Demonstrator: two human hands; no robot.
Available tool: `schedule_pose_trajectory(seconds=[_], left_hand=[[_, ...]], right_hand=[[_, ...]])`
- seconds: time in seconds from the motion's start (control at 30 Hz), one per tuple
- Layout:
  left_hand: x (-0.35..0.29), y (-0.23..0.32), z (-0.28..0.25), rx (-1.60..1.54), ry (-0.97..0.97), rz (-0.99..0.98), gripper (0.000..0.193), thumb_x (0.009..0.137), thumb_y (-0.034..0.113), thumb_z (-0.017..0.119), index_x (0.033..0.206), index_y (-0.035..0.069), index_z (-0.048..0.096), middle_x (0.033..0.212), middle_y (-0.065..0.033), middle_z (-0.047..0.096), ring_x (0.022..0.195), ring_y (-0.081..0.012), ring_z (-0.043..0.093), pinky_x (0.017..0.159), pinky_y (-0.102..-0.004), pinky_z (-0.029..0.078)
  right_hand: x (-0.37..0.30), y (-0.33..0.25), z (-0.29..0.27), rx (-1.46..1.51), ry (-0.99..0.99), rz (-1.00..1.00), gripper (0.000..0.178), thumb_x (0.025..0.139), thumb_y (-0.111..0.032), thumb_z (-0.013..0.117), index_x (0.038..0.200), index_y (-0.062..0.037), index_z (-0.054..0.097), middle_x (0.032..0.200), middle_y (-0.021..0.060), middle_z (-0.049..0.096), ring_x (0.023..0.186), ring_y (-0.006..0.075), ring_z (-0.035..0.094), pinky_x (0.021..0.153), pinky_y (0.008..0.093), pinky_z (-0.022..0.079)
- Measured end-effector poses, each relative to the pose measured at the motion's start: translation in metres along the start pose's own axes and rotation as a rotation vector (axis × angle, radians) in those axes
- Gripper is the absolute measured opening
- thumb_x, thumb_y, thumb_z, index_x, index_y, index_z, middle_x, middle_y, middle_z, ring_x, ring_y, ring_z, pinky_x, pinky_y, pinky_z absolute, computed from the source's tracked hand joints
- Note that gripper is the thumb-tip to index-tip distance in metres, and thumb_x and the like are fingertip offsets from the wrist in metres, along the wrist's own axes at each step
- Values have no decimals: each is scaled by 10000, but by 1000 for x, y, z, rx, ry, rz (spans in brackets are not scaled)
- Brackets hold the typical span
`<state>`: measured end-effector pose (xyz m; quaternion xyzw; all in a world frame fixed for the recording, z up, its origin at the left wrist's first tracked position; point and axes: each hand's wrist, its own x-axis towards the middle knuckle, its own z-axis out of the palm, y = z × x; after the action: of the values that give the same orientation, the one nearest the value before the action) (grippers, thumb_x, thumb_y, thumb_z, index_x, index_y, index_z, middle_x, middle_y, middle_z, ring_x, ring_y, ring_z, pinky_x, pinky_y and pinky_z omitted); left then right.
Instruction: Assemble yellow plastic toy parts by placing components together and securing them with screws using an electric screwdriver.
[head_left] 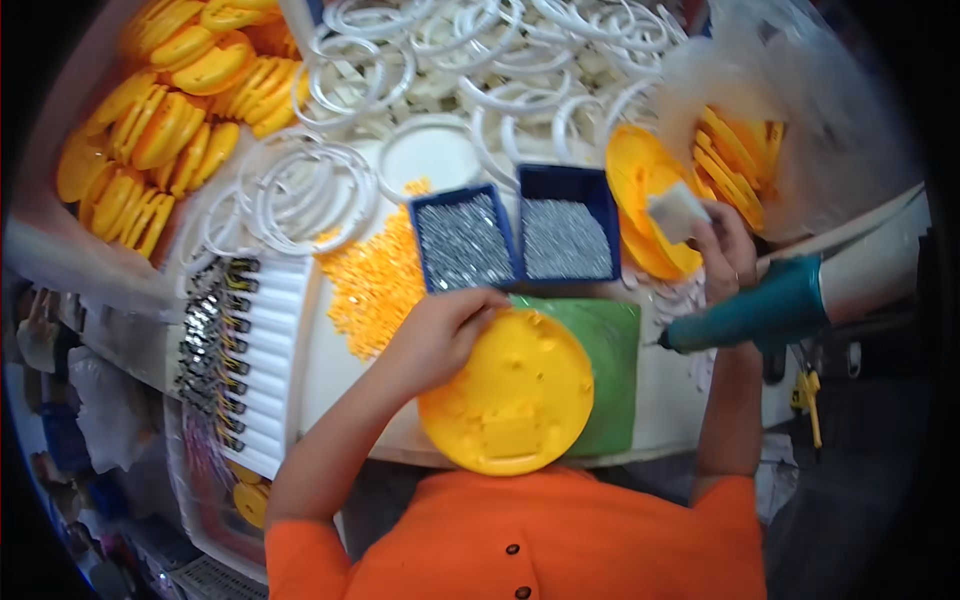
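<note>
My left hand (440,335) grips the top edge of a round yellow plastic disc (520,385), its studded side with a rectangular recess facing up. The disc is over the near part of a green mat (615,370). Farther right, my right hand (728,250) pinches a small whitish square piece (678,212) between thumb and fingers. That piece is in front of a stack of yellow discs (640,185). A teal power screwdriver (745,305) crosses over my right wrist, its tip pointing left and not gripped by either hand.
Two blue bins, one with dark screws (465,235) and one with silver screws (565,240), stand beyond the mat. Left are small orange parts (375,285) and a white ridged tray (265,350). White rings (310,195) cover the back; yellow discs (185,130) fill a lined box.
</note>
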<state>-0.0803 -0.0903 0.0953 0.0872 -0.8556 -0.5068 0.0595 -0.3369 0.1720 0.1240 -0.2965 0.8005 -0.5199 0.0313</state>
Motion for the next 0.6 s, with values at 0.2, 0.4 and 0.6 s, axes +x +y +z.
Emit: schedule_pose_trajectory(seconds=[0.2,0.4,0.6], left_hand=[[51,-18,72,146,7,133,202,966,120,621,1119,16,701,998,-185,733,923,-357,715,842,-407,559],[4,-18,61,185,245,260,270,886,49,690,1156,42,686,1122,-146,706,1069,-331,670,928,-409,527],[-58,-3,78,268,200,199,525,838,160,753,1316,33,577,1388,-188,559,1310,-399,503,1111,-497,384]], right_hand=[[-144,43,-31,186,384,157,295,1012,7,563,1304,43,542,1240,105,628,1142,167,600,992,311,472],[-187,0,34,-268,-134,-439,333,889,5,681,1213,-11,606,1207,204,680,1097,313,662,951,429,532],[-148,-21,63,-341,-479,-591,320,757,-93,795,1058,-49,694,1183,151,704,1069,326,670,890,431,541]])
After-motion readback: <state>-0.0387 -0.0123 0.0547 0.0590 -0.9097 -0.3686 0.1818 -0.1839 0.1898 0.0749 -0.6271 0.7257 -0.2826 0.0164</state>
